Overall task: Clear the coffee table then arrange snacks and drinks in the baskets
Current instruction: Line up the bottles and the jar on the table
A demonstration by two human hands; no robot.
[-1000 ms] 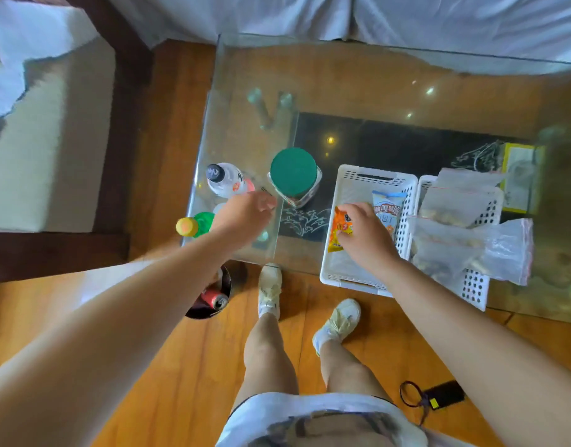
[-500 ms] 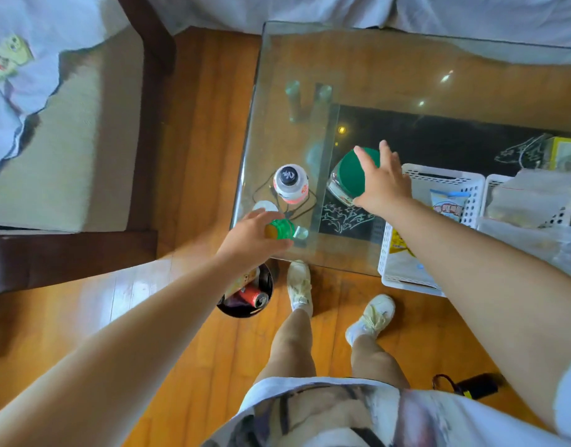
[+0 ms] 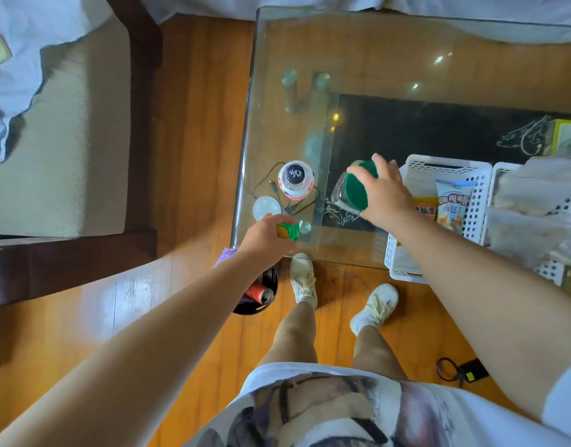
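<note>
My left hand (image 3: 264,241) grips a green bottle with a yellow cap (image 3: 289,231) at the near left corner of the glass coffee table (image 3: 406,56). My right hand (image 3: 382,191) is closed on the green lid of a clear jar (image 3: 353,190), tilting it toward the left white basket (image 3: 471,171). That basket holds a blue snack packet (image 3: 451,201) and an orange one (image 3: 426,208). A white bottle with a black cap (image 3: 295,180) stands beside a small white lid (image 3: 267,208).
A second white basket (image 3: 503,171) at the right holds clear plastic bags (image 3: 542,221). A black bin (image 3: 261,295) with a red can sits on the wood floor by my feet. A sofa cushion (image 3: 68,140) lies to the left. A black cable item (image 3: 464,372) lies on the floor.
My right hand left the snack packets in the basket, reached to the green-lidded jar and tilted it. My left hand closed on the green bottle. The view shifted left.
</note>
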